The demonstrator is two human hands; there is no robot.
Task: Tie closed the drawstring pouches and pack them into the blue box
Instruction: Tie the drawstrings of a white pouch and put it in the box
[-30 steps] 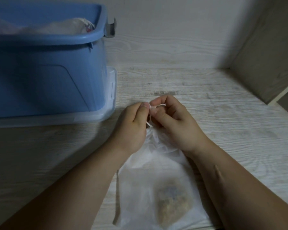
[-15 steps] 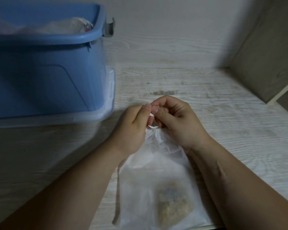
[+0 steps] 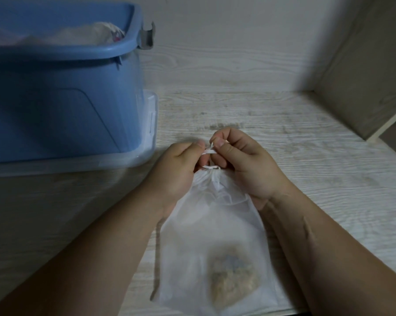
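Dim, bluish light; deep shadow fills the left foreground, edges bend slightly, and detail is soft.

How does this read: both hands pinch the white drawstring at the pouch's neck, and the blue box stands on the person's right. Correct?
Not quite. The head view shows the blue box on the person's left, not right. The rest holds: left hand and right hand both pinch the white drawstring at the neck of the pouch.
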